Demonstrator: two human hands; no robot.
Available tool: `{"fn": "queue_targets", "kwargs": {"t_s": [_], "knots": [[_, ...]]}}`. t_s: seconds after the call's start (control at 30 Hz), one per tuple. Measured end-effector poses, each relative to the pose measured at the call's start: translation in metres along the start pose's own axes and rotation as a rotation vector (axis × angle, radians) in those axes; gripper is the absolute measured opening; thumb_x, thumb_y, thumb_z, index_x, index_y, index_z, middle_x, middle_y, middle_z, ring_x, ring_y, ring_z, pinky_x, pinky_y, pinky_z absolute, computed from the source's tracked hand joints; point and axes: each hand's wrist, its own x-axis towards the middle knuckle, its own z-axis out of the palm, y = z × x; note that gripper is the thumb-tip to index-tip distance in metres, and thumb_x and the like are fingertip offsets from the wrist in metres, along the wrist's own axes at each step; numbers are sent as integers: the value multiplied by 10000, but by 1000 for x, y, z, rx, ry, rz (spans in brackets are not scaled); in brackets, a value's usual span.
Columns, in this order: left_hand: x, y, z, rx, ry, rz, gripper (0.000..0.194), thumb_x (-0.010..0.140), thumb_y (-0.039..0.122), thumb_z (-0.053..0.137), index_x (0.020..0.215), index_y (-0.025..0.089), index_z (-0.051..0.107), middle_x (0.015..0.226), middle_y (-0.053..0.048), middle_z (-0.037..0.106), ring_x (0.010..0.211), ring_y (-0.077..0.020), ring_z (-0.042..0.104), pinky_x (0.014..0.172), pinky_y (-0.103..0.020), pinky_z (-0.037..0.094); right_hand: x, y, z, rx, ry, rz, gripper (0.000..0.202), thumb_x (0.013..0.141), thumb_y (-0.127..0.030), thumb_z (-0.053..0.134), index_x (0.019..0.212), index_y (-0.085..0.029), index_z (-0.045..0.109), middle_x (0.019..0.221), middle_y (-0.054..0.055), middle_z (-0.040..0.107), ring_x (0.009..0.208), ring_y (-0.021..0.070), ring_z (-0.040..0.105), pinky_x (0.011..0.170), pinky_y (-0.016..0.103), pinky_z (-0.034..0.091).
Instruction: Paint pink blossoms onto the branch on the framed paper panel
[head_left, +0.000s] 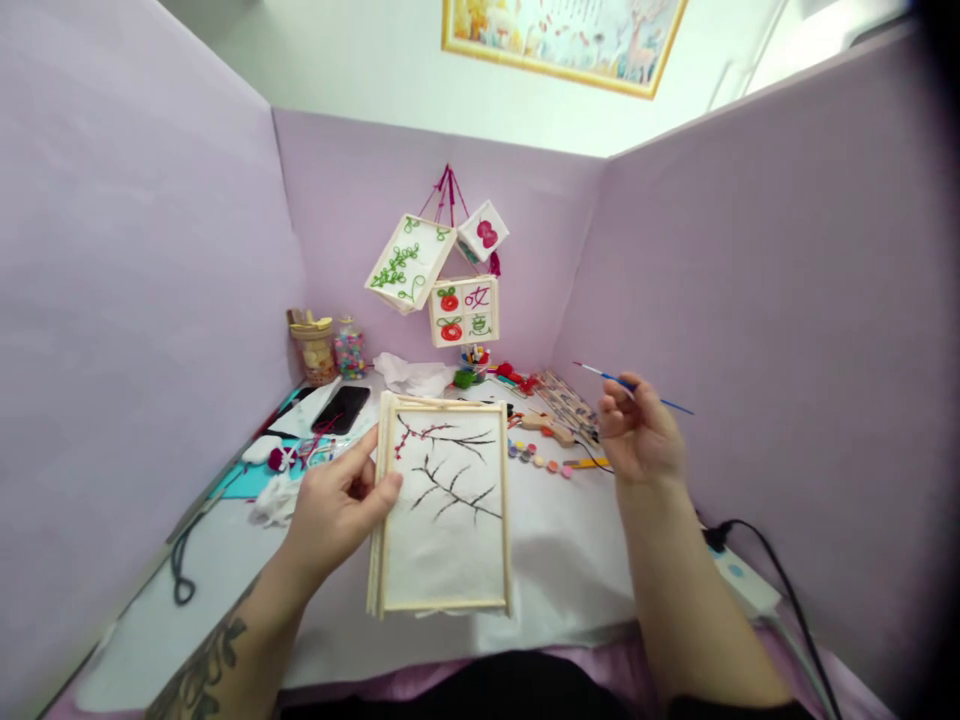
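Frame (450, 545) with painted branches, held upright above the desk (566, 590); the left hand's (337, 500) fingers grip its left edge. The right hand's (643, 430) fingers pinch a blue brush (619, 381), raised to the right, apart from the frame.

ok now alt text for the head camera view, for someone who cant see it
A left hand holds a framed branch painting with red blossoms while the right hand holds a thin blue paintbrush, above a cluttered craft table.
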Motion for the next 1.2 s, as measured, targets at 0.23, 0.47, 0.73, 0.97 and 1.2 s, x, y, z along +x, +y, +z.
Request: {"fn": "queue_targets", "kwargs": {"t_s": [0.23, 0.47, 0.73, 0.97, 1.2], "knots": [[-7, 14, 2, 2, 17, 105, 534, 872, 330, 614, 1370, 138, 636, 525, 102, 423, 440, -70, 394, 410, -170, 348, -75, -22, 85, -51, -407, -49, 249, 774, -338, 813, 738, -227, 593, 547, -74, 584, 436, 82, 522, 410, 177, 434], [-12, 18, 5, 42, 40, 199, 522, 871, 266, 615, 1373, 122, 626, 526, 108, 445, 422, -57, 390, 393, -155, 340, -95, -15, 90, -157, -594, -146, 162, 929, -311, 655, 1033, -242, 758, 835, 45, 786, 671, 177, 739, 570, 293, 613], [-15, 20, 4, 51, 32, 186, 536, 869, 263, 612, 1395, 161, 613, 523, 107, 459, 427, -57, 399, 416, -151, 366, -113, -9, 94, -450, -430, -434, 76, 927, -200, 639, 952, -253, 687, 812, 10, 669, 746, 153, 641, 686, 299, 542], [-15, 20, 4, 45, 24, 202, 528, 871, 264, 610, 1387, 152, 620, 515, 106, 455, 418, -61, 386, 394, -154, 349, -118, 8, 89, -494, -515, -615, 218, 915, -128, 572, 1078, -246, 655, 828, 32, 669, 734, 181, 629, 658, 341, 519], [-15, 20, 3, 47, 20, 236, 529, 872, 215, 623, 1386, 89, 608, 530, 104, 457, 424, -56, 393, 394, -147, 352, -118, 8, 90, -601, -471, -662, 253, 874, -81, 609, 1055, -248, 669, 820, 19, 697, 718, 175, 659, 645, 325, 534]]}}
